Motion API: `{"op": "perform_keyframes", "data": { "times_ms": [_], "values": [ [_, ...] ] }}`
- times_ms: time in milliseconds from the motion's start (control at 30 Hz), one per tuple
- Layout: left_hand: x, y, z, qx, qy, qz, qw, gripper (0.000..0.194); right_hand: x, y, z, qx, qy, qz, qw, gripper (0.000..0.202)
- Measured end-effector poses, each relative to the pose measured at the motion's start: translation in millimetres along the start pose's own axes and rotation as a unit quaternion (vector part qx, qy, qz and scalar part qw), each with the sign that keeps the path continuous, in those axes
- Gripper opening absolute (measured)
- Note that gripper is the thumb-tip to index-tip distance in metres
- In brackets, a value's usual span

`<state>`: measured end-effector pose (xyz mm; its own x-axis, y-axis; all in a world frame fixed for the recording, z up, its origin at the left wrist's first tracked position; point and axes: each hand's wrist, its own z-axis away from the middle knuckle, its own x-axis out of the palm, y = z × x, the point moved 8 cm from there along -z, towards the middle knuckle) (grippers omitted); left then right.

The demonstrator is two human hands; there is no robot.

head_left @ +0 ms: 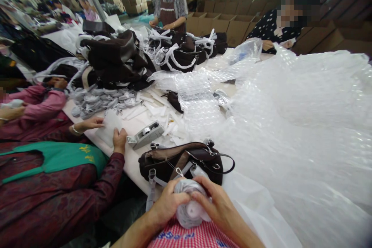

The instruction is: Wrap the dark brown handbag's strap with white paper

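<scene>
Both hands meet low in the view, just above a red-checked apron (186,238); the left hand (167,203) and the right hand (216,203) close from either side around a wad (188,205) of pale wrapped material, fingers curled over its top, thumbs pressing in; the wad sits between the palms, held clear of the table (130,159) and just in front of a dark brown bag (180,161); the bag lies on its side at the near table edge, its thin black handle (225,164) looping to the right, its strap (151,190) wrapped in grey and hanging down over the edge; to the right a great sheet of bubble wrap (290,124) spreads over most of the table, touching the bag; just beyond the bag stands a tape dispenser (147,135), with white paper strips (157,110) scattered behind it; on the left a co-worker in a dark red sleeve (107,178) holds a white sheet (109,128) flat with both hands; farther back lies a heap of dark bags (116,60) with white-wrapped straps; beyond it a person in a brown apron (170,7) stands at the far end, and cardboard boxes (229,21) line up behind.
</scene>
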<state>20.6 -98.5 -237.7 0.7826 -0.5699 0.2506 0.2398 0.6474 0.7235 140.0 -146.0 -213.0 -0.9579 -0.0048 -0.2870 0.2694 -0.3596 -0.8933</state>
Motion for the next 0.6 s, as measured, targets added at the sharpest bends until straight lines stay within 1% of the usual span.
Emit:
{"op": "perform_keyframes", "data": {
  "times_ms": [100, 167, 200, 267, 367, 433, 500, 600],
  "values": [
    [1.5, 12.3, 0.4, 0.028, -0.002, -0.093, 0.995, 0.014, -5.0, 1.2, 7.3, -0.023, 0.039, 0.033, 0.998, 0.022],
    [3.6, 16.8, 1.1, 0.031, -0.017, -0.126, 0.991, 0.012, -11.8, 1.0, 13.8, -0.047, 0.062, 0.045, 0.996, 0.022],
    [4.5, 17.5, 1.4, 0.027, -0.027, -0.133, 0.990, 0.013, -14.2, -0.4, 16.8, -0.059, 0.057, 0.046, 0.995, 0.025],
    [5.5, 17.9, 1.4, 0.021, -0.046, -0.135, 0.989, 0.015, -16.2, -3.3, 20.4, -0.063, 0.021, 0.043, 0.997, 0.031],
    [6.6, 16.8, -0.4, 0.023, -0.075, -0.133, 0.988, 0.016, -13.4, -5.5, 19.8, -0.022, -0.051, 0.007, 0.998, 0.025],
    [6.1, 13.7, -2.5, 0.017, -0.084, -0.130, 0.988, 0.016, -9.1, -4.4, 17.1, 0.008, -0.074, -0.021, 0.997, 0.020],
    [3.9, 11.2, -4.6, 0.014, -0.076, -0.136, 0.988, 0.016, -7.2, -0.8, 14.6, 0.028, -0.060, -0.018, 0.998, 0.023],
    [3.5, 9.5, -6.1, 0.019, -0.071, -0.141, 0.987, 0.016, -7.9, 6.5, 14.1, 0.047, -0.018, 0.049, 0.998, 0.028]
  ]
}}
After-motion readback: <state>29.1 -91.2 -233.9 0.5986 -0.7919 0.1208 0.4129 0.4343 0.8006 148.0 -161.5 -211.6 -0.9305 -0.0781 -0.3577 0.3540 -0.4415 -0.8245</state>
